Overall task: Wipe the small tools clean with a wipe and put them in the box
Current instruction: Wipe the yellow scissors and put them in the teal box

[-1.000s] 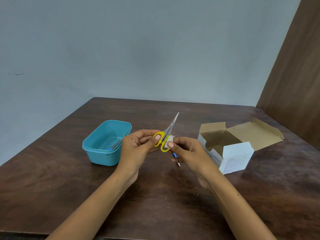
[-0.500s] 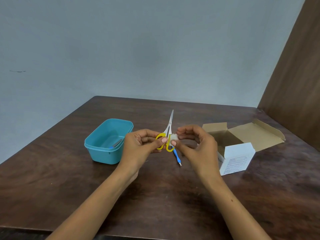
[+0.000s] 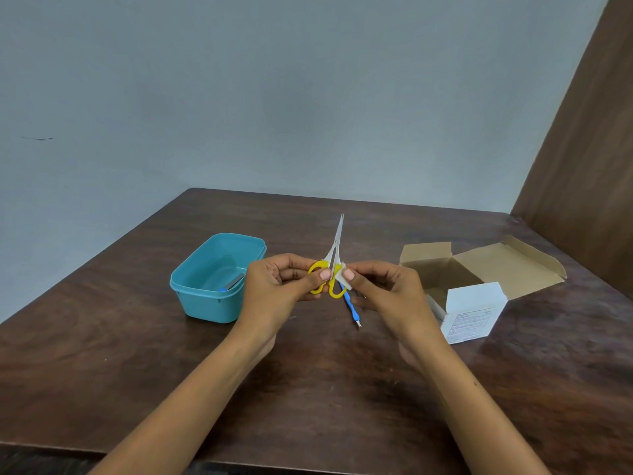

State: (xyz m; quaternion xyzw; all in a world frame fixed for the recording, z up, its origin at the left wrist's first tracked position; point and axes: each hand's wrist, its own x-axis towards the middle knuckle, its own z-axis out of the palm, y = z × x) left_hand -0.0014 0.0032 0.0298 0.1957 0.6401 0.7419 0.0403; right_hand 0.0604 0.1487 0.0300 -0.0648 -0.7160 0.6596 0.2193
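Starting over on your left, you've got the teal plastic box (image 3: 209, 286) sitting on the dark wooden table (image 3: 137, 354), lid off. Down in the near right corner of it there's a flat grey tool (image 3: 235, 281) leaning against the wall, with a bit of blue poking out beside it. Can't really tell what that blue bit is, it's too small.

Next along, your left hand (image 3: 274, 289) is just beside the box's right wall, lifted off the table. It's closed around the left yellow loop of the scissors (image 3: 334, 255), thumb pressed on the front. Blades are together and pointing up and away from you, leaning slightly to the right.

Your right hand (image 3: 387, 293) is pinching a small white wipe (image 3: 342, 279) against the right-hand loop, thumb on top of it, fingers curled behind. So both hands are busy, neither one spread.

Right under the scissors, lying flat on the table between your hands, there's a thin blue-handled tool (image 3: 352, 306) with a pointed metal tip aimed back toward you.

Farther right is the cardboard carton (image 3: 472, 303), white printed outside, brown inside, flaps folded wide open. It's well apart from the teal box. Something pale sits low inside it, but it's too shadowy to say what.
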